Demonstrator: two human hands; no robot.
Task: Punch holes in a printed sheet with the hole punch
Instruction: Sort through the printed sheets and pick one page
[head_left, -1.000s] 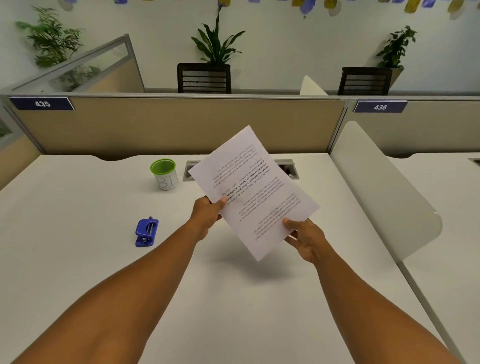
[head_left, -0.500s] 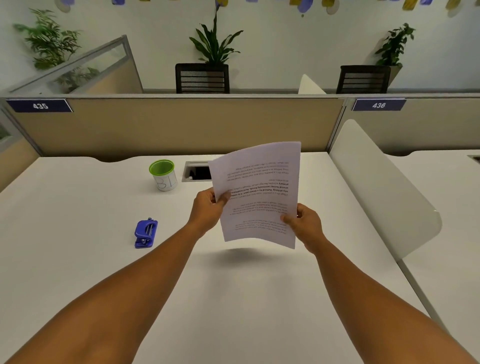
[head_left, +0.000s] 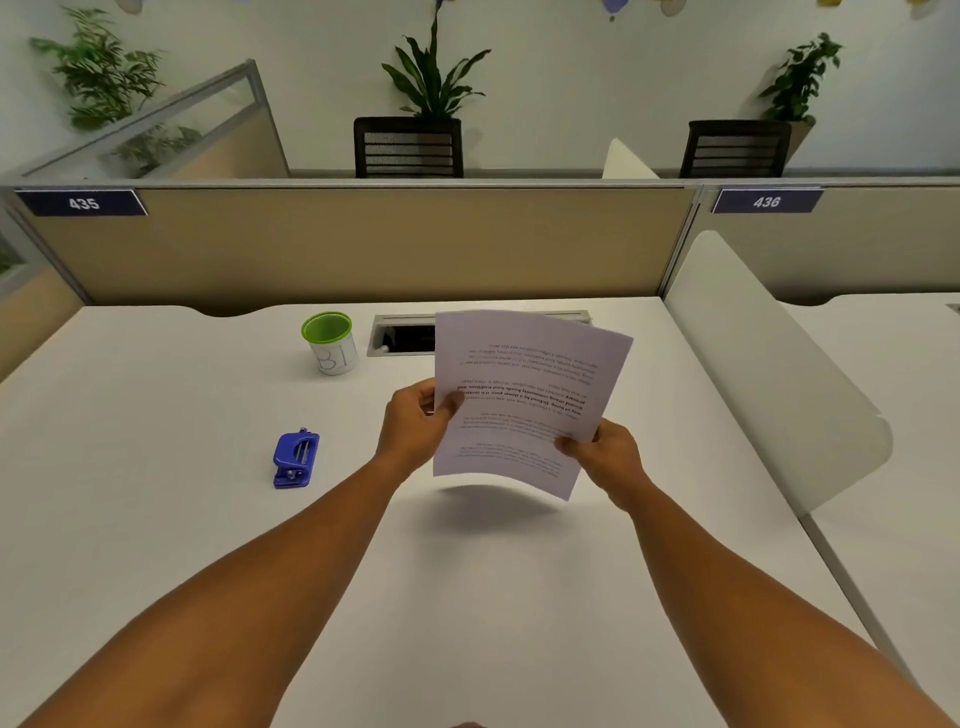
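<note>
Arms: we observe both forearms bare, extended forward and converging toward centre | Left hand (head_left: 415, 421): raised, thumb on the near face of the printed sheet (head_left: 524, 400), fingers curled behind its left edge | Right hand (head_left: 605, 454): slightly lower, thumb pinching the sheet's lower right edge, fingers behind.
</note>
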